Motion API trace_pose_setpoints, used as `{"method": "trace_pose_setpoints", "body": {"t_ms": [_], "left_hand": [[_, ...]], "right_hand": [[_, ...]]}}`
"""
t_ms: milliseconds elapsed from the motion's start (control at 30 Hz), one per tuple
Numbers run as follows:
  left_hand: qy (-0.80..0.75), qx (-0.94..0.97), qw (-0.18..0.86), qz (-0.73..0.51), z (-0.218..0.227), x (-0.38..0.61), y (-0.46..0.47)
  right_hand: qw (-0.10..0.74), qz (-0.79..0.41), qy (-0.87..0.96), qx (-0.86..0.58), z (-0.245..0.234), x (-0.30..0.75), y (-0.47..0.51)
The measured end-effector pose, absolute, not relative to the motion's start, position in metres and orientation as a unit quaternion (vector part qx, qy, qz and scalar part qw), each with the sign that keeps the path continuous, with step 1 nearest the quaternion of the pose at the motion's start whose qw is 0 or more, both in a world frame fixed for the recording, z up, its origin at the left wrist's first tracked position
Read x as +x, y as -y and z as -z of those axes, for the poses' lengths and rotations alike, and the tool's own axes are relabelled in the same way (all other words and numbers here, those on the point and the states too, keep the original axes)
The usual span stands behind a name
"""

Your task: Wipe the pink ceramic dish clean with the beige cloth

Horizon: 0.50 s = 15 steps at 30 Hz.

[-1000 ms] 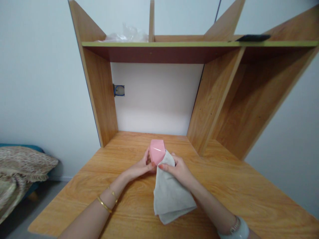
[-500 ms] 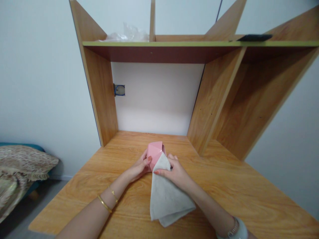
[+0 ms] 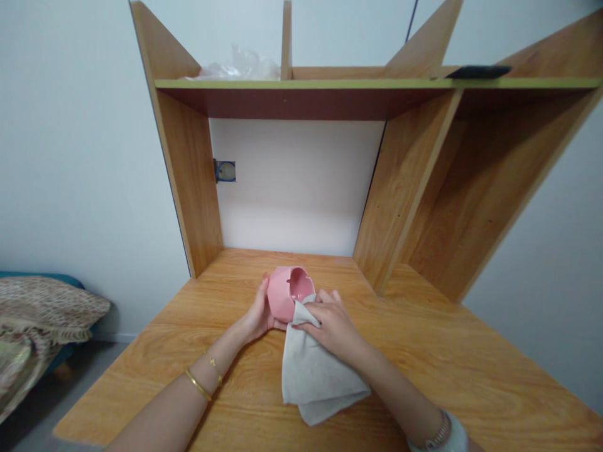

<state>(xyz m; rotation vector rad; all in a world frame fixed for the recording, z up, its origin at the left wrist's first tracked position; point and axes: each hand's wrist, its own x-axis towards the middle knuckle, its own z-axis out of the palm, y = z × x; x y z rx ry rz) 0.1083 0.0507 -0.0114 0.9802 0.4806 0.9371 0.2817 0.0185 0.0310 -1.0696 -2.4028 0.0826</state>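
A pink, faceted ashtray (image 3: 281,295) with a notched rim is tilted above the desk, its hollow opening turned to the right. My left hand (image 3: 260,314) is wrapped around its left side and underside, with some fingers hidden behind it. In my right hand (image 3: 330,320) a light grey cloth (image 3: 320,376) is pinched, one corner pressed to the ashtray's lower right rim. The rest of the cloth hangs down towards the desk's near side.
The wooden desk (image 3: 211,370) has a hutch with upright panels (image 3: 405,194) and a green-edged shelf (image 3: 339,83). Clear plastic (image 3: 240,66) and a flat black object (image 3: 478,72) lie on the shelf. A covered couch or bed (image 3: 42,314) stands at left.
My left hand has turned the ashtray so its hollow opening now shows. My right hand has shifted slightly, with the cloth now at the rim instead of covering the side face.
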Motion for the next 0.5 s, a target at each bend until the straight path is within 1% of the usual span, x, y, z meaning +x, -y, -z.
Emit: {"method": "trace_pose_setpoints", "body": {"t_ms": [133, 333, 400, 500], "left_hand": [[-0.212, 0.458, 0.764, -0.403, 0.01, 0.107, -0.051], [-0.131, 0.524, 0.776, -0.325, 0.016, 0.109, -0.052], [-0.12, 0.546, 0.759, -0.334, 0.019, 0.111, -0.052], [-0.12, 0.566, 0.712, -0.398, 0.02, 0.114, -0.049]], "right_hand": [[0.281, -0.062, 0.872, -0.397, -0.028, 0.281, -0.019], [0.388, -0.165, 0.794, -0.438, -0.019, 0.282, -0.027], [0.419, -0.215, 0.767, -0.435, -0.019, 0.283, -0.029], [0.448, -0.301, 0.742, -0.398, -0.02, 0.283, -0.029]]}}
